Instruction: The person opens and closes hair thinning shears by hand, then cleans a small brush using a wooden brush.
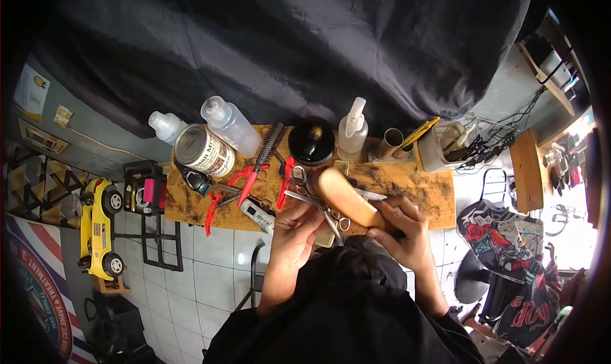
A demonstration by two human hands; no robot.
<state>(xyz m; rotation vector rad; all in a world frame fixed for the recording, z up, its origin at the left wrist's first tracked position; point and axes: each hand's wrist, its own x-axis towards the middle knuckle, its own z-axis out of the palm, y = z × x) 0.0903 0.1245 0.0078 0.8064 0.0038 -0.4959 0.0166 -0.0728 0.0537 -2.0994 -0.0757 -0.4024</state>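
My right hand (404, 227) is closed around a curved wooden-backed brush (350, 198), whose bristles are hidden from this angle. My left hand (296, 230) pinches a pair of metal scissors (328, 215), its finger rings pointing towards the brush. A pale comb (371, 196) shows behind the brush, beside my right fingers. Just below the scissors is a tan comb-like piece (325, 238), partly hidden. On the table to the left of my hands lie a hair clipper (257, 215), a red-handled round brush (259, 163) and red-handled tools (284, 184).
Along the back of the wooden table (407, 182) stand a labelled can (205, 150), a clear bottle (230, 125), a spray bottle (352, 131), a round black container (311, 141) and a grey bin (439, 150) with cables. A yellow toy car (100, 227) is at left.
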